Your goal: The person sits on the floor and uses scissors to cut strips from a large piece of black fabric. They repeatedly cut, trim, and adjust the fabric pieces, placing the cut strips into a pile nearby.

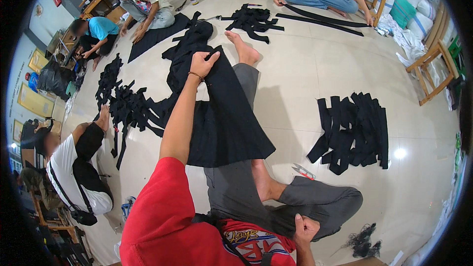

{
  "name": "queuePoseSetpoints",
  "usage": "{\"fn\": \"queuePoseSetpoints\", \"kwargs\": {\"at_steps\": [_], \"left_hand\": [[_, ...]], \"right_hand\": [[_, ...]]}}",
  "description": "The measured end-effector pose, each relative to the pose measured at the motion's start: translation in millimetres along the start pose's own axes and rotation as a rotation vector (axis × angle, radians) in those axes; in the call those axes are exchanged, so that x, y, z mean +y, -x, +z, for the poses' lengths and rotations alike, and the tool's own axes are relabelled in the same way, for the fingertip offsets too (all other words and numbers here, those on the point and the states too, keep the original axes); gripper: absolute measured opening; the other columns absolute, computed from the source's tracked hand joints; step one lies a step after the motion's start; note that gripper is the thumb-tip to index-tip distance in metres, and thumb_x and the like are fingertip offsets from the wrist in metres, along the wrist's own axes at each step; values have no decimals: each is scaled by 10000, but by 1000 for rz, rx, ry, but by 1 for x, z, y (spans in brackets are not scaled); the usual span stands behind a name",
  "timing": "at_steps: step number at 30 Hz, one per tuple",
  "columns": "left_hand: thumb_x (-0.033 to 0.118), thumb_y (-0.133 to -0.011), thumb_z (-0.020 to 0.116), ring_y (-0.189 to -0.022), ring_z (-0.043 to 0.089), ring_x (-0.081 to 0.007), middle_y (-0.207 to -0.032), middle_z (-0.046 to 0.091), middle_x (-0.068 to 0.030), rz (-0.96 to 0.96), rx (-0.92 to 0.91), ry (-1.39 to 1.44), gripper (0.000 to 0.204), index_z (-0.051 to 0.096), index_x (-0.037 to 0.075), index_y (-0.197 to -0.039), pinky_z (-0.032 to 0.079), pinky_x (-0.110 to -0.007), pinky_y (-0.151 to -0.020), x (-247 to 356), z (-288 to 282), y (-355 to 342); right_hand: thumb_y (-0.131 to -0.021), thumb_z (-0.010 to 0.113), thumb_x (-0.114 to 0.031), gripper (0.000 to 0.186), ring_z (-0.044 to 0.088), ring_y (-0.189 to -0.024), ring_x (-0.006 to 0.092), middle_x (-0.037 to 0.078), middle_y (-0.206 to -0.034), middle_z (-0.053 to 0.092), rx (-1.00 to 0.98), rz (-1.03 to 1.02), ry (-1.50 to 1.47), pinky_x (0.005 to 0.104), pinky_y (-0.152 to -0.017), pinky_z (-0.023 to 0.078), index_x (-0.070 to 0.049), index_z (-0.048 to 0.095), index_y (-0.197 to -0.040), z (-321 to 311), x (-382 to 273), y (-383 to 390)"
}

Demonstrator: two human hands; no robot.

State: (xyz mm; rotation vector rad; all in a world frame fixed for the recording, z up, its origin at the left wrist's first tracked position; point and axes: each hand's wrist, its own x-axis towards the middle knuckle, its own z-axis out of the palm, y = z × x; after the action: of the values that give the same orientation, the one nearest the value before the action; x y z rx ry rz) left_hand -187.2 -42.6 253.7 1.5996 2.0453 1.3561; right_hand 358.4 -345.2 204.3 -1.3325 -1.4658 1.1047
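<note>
My left hand (203, 65), arm stretched forward, grips the upper edge of a black cloth panel (221, 128). The panel hangs down across my legs, its lower right corner spread over my grey trousers. My right hand (305, 227) is drawn back beside my right thigh, away from the cloth. Its fingers are curled closed with the thumb against them; what they hold, if anything, is hidden. More black cloth (187, 54) lies bunched beyond and left of my left hand. A pair of thread snips (304, 171) with a red handle rests on the floor by my bent knee.
Black strips (352, 133) lie side by side at right; tangled strips (130, 106) lie at left and a heap (251, 21) ahead. Loose dark threads (363, 241) are near my right knee. Several people sit around, one holding a long strip (320, 15). A wooden stool (433, 71) stands far right.
</note>
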Motion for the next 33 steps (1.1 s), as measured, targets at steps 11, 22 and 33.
{"fn": "queuePoseSetpoints", "kwargs": {"at_steps": [11,22,33], "left_hand": [[354,-873,741,-488,436,-60,-504,506,14,11,60,-37,481,620,-25,-602,337,-303,-456,-17,-27,-8],[321,-898,717,-516,476,-59,-534,568,-19,121,7,-20,434,660,-72,-723,380,-290,-483,22,-12,-3],[259,-895,685,-494,394,-68,-494,440,-17,275,31,90,434,539,-61,-640,291,-310,-463,36,-20,5]], "right_hand": [[-862,680,-70,501,241,-458,109,18,-492,288,-39,-33,85,320,-455,180,-32,301,-537,-40,-2,13],[-913,639,-209,440,336,-436,141,15,-515,390,-885,232,-739,320,-442,230,-4,437,-580,-13,-1,-22],[-833,718,-332,777,355,-1355,418,279,-1458,378,71,-604,526,494,-1115,292,112,386,-1377,87,-118,-185]]}}
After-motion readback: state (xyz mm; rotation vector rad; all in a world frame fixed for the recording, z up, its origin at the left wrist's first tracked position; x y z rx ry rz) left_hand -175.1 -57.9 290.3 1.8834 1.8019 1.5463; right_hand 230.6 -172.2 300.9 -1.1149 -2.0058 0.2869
